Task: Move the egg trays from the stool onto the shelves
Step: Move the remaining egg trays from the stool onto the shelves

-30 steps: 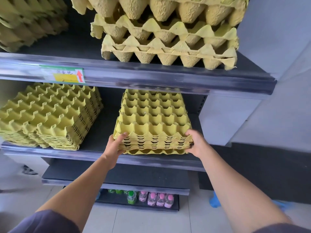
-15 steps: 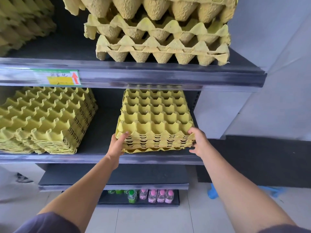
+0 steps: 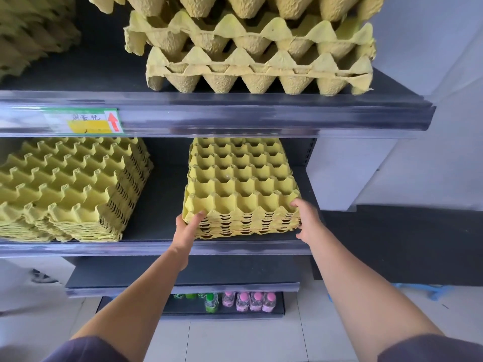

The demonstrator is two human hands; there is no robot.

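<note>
While shelved, tray stack (image 3: pixel 241 189) between hands.

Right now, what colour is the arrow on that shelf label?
Red, pointing up, on the label on the upper shelf edge, seen in the head view.

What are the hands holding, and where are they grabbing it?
A stack of yellow egg trays on the middle shelf. The left hand grips its front left corner and the right hand its front right corner.
</note>
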